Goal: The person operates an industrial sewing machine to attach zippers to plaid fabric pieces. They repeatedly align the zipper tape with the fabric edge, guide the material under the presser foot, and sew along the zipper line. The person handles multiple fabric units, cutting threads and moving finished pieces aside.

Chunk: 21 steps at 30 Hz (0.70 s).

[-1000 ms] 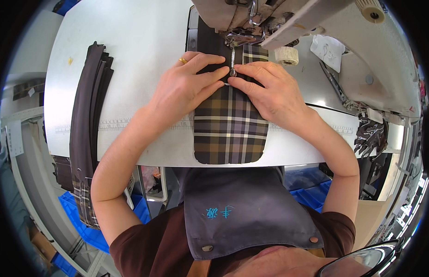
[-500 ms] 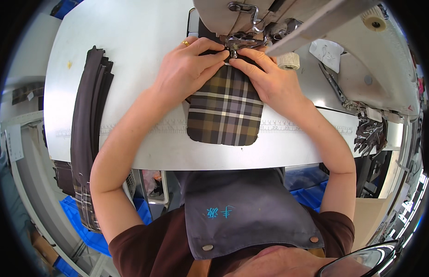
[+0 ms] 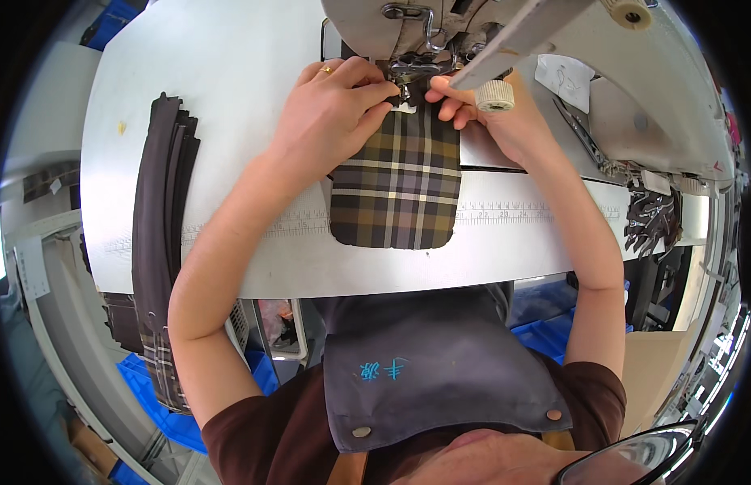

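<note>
A plaid fabric piece [image 3: 396, 190] in brown, black and white, with rounded near corners, lies flat under the head of a sewing machine [image 3: 440, 36]. My left hand [image 3: 331, 113] is closed at its far left edge, thumb and fingers pinched together beside the metal presser foot [image 3: 405, 93]. A small white bit [image 3: 405, 107] shows at the fabric's far edge. To the right of the foot, my right hand [image 3: 505, 117] has loosely bent fingers spread apart, with nothing visible in them. The machine's pale bar and ribbed knob [image 3: 495, 95] hide part of that hand.
Long dark fabric strips [image 3: 159, 194] hang over the table's left edge. At right lie tweezers [image 3: 582, 133], a white paper [image 3: 565, 81] and a bunch of dark zipper pulls [image 3: 652, 218]. A printed ruler [image 3: 505, 213] crosses the white table. Blue bins [image 3: 161, 396] stand below.
My right hand has lifted off the fabric and shifted right, behind the knob. My left hand stays at the fabric's far edge. The whole view has shifted slightly.
</note>
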Each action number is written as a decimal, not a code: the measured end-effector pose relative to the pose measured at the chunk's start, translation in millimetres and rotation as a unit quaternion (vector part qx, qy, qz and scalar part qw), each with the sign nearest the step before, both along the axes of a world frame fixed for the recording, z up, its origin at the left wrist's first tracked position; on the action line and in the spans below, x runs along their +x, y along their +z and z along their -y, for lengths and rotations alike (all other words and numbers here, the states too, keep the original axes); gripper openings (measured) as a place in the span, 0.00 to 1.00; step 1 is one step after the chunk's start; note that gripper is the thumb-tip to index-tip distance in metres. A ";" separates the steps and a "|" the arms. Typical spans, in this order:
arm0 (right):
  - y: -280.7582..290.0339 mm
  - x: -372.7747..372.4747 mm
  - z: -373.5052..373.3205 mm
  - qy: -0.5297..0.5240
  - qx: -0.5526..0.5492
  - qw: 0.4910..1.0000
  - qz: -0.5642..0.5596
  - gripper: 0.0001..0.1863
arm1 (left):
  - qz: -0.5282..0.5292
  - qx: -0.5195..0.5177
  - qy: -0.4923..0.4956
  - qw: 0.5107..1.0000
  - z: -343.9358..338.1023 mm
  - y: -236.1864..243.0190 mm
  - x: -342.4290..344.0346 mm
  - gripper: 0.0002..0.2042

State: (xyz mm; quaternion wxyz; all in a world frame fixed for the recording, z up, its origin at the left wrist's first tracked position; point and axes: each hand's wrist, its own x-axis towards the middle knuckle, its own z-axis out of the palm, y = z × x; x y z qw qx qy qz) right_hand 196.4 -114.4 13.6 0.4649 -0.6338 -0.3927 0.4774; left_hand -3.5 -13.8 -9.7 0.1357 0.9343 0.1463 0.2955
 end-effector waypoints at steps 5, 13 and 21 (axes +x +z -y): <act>-6.9 -11.0 -1.5 -0.012 0.003 0.999 -0.032 0.10 | 0.013 0.060 -0.010 0.998 2.6 -3.5 2.5 0.08; -7.2 -8.2 -2.7 -0.001 0.024 0.998 -0.065 0.09 | 0.044 -0.033 -0.013 0.998 0.3 -8.9 1.7 0.09; -12.7 -10.6 -1.1 -0.016 0.038 0.995 -0.092 0.13 | 0.034 0.024 -0.007 0.999 5.1 -9.9 2.4 0.10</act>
